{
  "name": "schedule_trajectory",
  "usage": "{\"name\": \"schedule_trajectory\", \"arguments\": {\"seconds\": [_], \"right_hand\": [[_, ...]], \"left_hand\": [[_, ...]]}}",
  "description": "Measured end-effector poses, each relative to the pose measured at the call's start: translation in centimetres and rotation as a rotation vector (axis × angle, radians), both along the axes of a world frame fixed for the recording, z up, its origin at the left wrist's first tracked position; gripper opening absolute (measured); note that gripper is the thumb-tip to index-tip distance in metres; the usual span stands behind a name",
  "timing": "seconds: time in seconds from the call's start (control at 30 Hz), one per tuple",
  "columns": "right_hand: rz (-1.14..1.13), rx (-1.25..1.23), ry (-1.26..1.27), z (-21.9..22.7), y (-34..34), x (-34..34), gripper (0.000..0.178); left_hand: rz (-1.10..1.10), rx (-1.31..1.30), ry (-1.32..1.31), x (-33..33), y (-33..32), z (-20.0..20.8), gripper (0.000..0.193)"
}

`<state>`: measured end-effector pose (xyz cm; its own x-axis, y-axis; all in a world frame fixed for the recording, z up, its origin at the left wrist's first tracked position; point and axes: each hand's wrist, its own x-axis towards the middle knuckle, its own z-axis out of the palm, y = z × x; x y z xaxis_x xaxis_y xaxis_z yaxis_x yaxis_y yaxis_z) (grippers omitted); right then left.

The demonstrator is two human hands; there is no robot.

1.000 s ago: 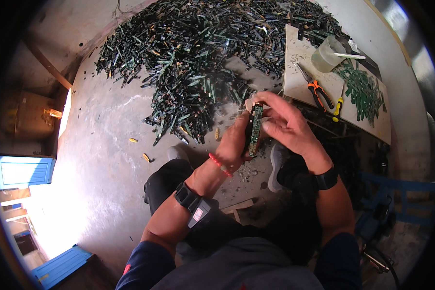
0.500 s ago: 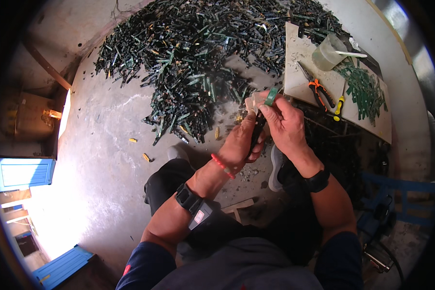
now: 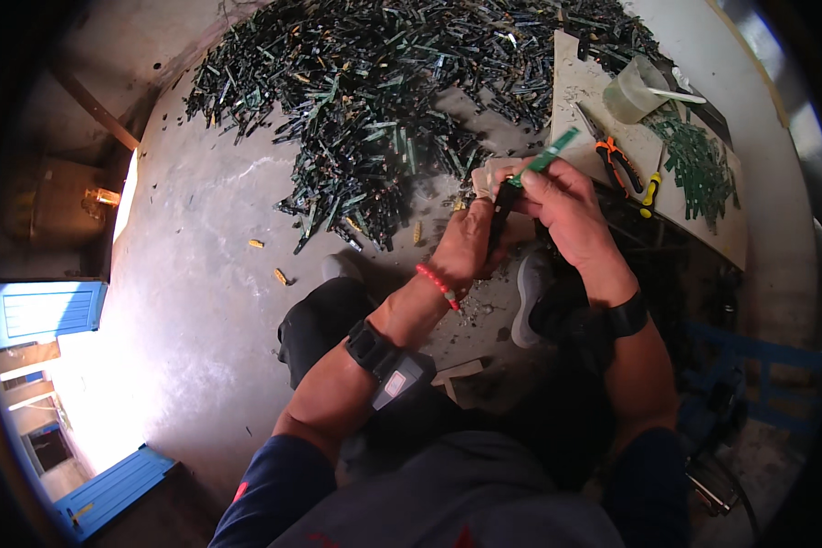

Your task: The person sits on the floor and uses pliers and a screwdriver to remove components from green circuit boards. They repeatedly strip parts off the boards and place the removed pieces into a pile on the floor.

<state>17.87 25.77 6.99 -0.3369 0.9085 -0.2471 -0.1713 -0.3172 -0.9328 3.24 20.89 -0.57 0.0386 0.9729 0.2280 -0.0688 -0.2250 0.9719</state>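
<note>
My left hand [image 3: 464, 242], with a red bead bracelet at its wrist, is closed around a dark strip-shaped piece [image 3: 500, 217] held in front of me. Pale wrapping shows at its finger ends. A thin green strip [image 3: 557, 149], like a narrow circuit board, is pinched in my right hand [image 3: 571, 208]. It points up and to the right, and its lower end meets the top of the dark piece. Fingers partly hide where the two join. Beyond my hands, a large pile of dark and green strips [image 3: 347, 119] covers the floor.
A board [image 3: 568, 87] at the right carries orange-handled pliers [image 3: 619, 164], a yellow-handled tool [image 3: 650, 194], a cloudy plastic cup [image 3: 632, 94] and a heap of green strips [image 3: 699, 173]. Small yellow pieces [image 3: 281, 276] lie on the concrete floor at left. My shoes stand below my hands.
The green strip, earlier seen curved and foreshortened by my right fingers, now shows lengthwise, slanting up and right. Both hands have shifted slightly right, and my left forearm has turned a little.
</note>
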Motion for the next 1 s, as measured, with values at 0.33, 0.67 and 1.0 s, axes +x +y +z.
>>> {"name": "schedule_trajectory", "arguments": {"seconds": [0.33, 0.67, 1.0], "right_hand": [[0.219, -0.170, -0.037, -1.6, 0.1, 1.3, 0.041], [0.216, 0.031, -0.163, -0.4, -1.3, 0.5, 0.029], [0.153, 0.136, -0.099, 1.0, -1.6, -0.4, 0.034]], "left_hand": [[-0.163, -0.414, -0.277, -1.0, -0.9, 0.5, 0.023], [-0.118, -0.567, 0.049, -1.3, -1.3, 1.4, 0.018], [-0.101, -0.771, -0.459, -1.2, -1.2, 3.3, 0.051]]}}
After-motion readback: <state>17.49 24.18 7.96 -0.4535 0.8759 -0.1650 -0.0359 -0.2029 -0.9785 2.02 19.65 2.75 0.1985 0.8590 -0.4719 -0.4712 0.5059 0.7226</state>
